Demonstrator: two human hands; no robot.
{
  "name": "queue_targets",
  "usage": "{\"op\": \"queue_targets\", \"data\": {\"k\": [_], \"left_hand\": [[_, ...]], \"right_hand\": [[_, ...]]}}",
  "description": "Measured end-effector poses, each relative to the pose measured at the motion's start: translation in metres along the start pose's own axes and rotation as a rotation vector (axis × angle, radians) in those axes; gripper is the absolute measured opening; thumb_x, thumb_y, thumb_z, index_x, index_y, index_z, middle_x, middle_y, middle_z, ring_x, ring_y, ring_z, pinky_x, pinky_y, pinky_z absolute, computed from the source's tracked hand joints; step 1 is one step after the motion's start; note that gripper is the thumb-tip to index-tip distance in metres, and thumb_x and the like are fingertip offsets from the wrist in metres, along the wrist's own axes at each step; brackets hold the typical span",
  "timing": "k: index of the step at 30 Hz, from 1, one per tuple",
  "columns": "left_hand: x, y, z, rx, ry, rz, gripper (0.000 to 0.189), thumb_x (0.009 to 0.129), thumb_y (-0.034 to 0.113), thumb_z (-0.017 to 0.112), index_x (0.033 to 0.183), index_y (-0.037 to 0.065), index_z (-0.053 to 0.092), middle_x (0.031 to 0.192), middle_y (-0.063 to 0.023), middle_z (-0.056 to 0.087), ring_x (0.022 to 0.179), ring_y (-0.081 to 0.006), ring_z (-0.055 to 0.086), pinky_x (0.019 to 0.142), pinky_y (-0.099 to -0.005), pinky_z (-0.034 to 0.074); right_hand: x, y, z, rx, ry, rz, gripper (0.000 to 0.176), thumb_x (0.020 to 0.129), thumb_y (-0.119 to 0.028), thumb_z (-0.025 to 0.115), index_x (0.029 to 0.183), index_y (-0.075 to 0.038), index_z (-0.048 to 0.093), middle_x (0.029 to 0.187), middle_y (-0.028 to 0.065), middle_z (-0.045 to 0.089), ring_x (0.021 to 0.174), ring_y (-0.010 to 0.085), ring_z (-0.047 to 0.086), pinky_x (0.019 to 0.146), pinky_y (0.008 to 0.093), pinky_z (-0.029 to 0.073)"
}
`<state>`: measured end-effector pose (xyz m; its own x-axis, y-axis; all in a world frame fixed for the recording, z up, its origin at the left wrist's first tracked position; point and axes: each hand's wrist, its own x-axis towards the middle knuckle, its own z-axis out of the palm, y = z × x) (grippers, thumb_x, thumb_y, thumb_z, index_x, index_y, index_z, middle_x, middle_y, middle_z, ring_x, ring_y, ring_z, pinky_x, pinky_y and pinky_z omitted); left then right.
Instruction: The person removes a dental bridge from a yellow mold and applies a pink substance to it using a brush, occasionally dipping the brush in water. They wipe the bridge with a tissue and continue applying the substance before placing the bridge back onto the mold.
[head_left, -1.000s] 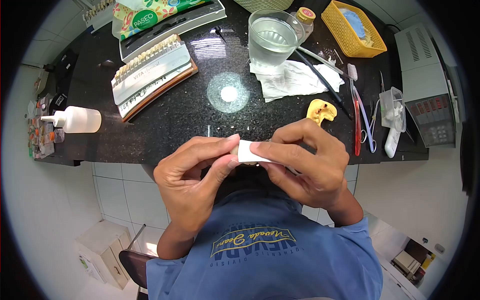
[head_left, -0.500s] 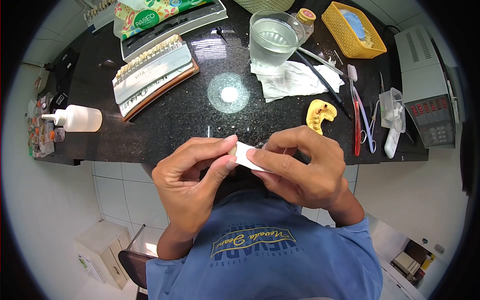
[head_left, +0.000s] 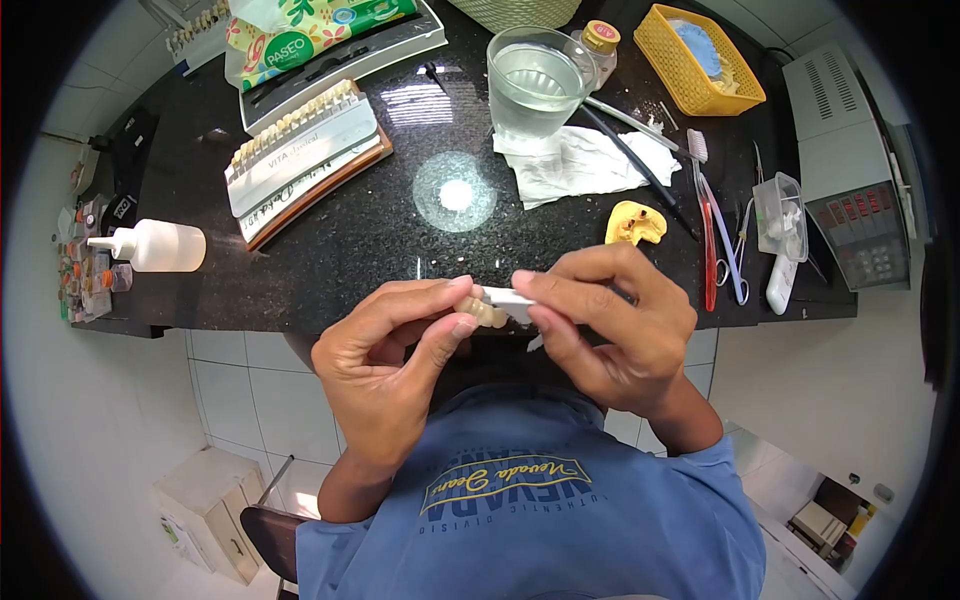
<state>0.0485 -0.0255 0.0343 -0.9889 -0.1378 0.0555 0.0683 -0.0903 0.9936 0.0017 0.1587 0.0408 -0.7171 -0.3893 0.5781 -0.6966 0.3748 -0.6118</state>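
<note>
Left hand [head_left: 385,350] is pinching a row of false teeth [head_left: 487,315]; right hand [head_left: 622,325] is gripping white paper [head_left: 508,297] just beside them.

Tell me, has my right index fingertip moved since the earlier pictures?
Yes, your right index fingertip has shifted slightly rightward and away from you, toward the stationary yellow dental cast.
</note>
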Motion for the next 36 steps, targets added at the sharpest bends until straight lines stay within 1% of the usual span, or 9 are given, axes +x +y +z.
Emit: {"op": "queue_targets", "data": {"k": [8, 13, 14, 17, 21, 26, 28, 32, 36], "left_hand": [[0.001, -0.005, 0.004, -0.011, 0.010, 0.056, 0.020, 0.082, -0.011, 0.064, 0.101, -0.005, 0.066, 0.098, -0.0173, 0.066, 0.089, -0.0176, 0.066, 0.074, -0.0247, 0.055], [0.006, -0.011, 0.007, -0.097, -0.002, 0.054, 0.017, 0.085, -0.010, 0.060, 0.101, -0.005, 0.064, 0.099, -0.0170, 0.065, 0.092, -0.0201, 0.066, 0.079, -0.0264, 0.055], [0.007, -0.013, 0.007, -0.133, 0.009, 0.046, 0.016, 0.086, -0.010, 0.059, 0.101, -0.006, 0.063, 0.099, -0.0170, 0.064, 0.093, -0.0213, 0.066, 0.080, -0.0271, 0.055], [0.012, -0.014, 0.007, -0.151, -0.007, 0.055, 0.015, 0.088, -0.009, 0.057, 0.101, -0.005, 0.062, 0.100, -0.0173, 0.062, 0.091, -0.0242, 0.067, 0.080, -0.0297, 0.057], [0.022, -0.013, 0.012, -0.145, -0.062, 0.059, 0.016, 0.088, -0.007, 0.056, 0.103, -0.005, 0.062, 0.101, -0.0171, 0.061, 0.091, -0.0255, 0.067, 0.079, -0.0313, 0.059], [0.047, 0.010, 0.034, -0.108, -0.182, 0.066, 0.019, 0.088, -0.007, 0.057, 0.106, -0.005, 0.062, 0.101, -0.0170, 0.063, 0.092, -0.0247, 0.067, 0.079, -0.0301, 0.058], [0.057, 0.021, 0.046, -0.135, -0.242, -0.054, 0.020, 0.088, -0.007, 0.058, 0.108, -0.007, 0.061, 0.101, -0.0173, 0.065, 0.091, -0.0231, 0.067, 0.079, -0.0293, 0.057], [0.072, 0.016, 0.055, -0.158, -0.426, -0.078, 0.020, 0.090, -0.002, 0.058, 0.109, -0.008, 0.059, 0.102, -0.0184, 0.066, 0.093, -0.0219, 0.067, 0.081, -0.0291, 0.056], [0.070, 0.008, 0.059, -0.247, -0.371, -0.161, 0.020, 0.090, -0.001, 0.058, 0.109, -0.008, 0.059, 0.103, -0.0193, 0.066, 0.094, -0.0219, 0.067, 0.081, -0.0293, 0.056]], "right_hand": [[0.021, 0.028, -0.012, -0.147, 0.159, 0.050, 0.019, 0.074, 0.000, 0.072, 0.092, -0.003, 0.072, 0.077, 0.0064, 0.063, 0.060, 0.0156, 0.061, 0.053, 0.0264, 0.047], [0.022, 0.041, -0.039, -0.376, 0.259, 0.059, 0.033, 0.074, -0.007, 0.074, 0.106, -0.006, 0.068, 0.093, 0.0109, 0.064, 0.089, 0.0246, 0.062, 0.076, 0.0333, 0.049], [0.017, 0.042, -0.048, -0.399, 0.261, 0.064, 0.033, 0.074, -0.007, 0.074, 0.106, -0.006, 0.068, 0.093, 0.0109, 0.064, 0.089, 0.0246, 0.062, 0.076, 0.0333, 0.049], [-0.002, 0.041, -0.066, -0.419, 0.164, 0.178, 0.037, 0.071, -0.014, 0.078, 0.106, -0.005, 0.068, 0.099, 0.0125, 0.066, 0.090, 0.0270, 0.062, 0.079, 0.0349, 0.049], [-0.023, 0.035, -0.068, -0.497, -0.042, 0.243, 0.072, 0.060, -0.034, 0.085, 0.120, -0.004, 0.059, 0.110, 0.0114, 0.062, 0.100, 0.0294, 0.057, 0.091, 0.0399, 0.044], [-0.032, 0.046, -0.057, -0.535, -0.066, 0.239, 0.067, 0.060, -0.029, 0.085, 0.117, -0.004, 0.060, 0.105, 0.0106, 0.061, 0.096, 0.0278, 0.056, 0.087, 0.0396, 0.045], [-0.031, 0.047, -0.057, -0.538, -0.057, 0.212, 0.066, 0.060, -0.027, 0.085, 0.117, -0.004, 0.060, 0.104, 0.0107, 0.060, 0.095, 0.0274, 0.056, 0.086, 0.0396, 0.045], [-0.028, 0.044, -0.059, -0.501, -0.082, 0.252, 0.063, 0.061, -0.025, 0.084, 0.116, -0.003, 0.059, 0.106, 0.0110, 0.058, 0.099, 0.0272, 0.054, 0.090, 0.0407, 0.041], [-0.030, 0.044, -0.056, -0.510, -0.120, 0.290, 0.061, 0.062, -0.026, 0.083, 0.115, -0.007, 0.061, 0.108, 0.0104, 0.056, 0.102, 0.0271, 0.052, 0.090, 0.0406, 0.039]]}}
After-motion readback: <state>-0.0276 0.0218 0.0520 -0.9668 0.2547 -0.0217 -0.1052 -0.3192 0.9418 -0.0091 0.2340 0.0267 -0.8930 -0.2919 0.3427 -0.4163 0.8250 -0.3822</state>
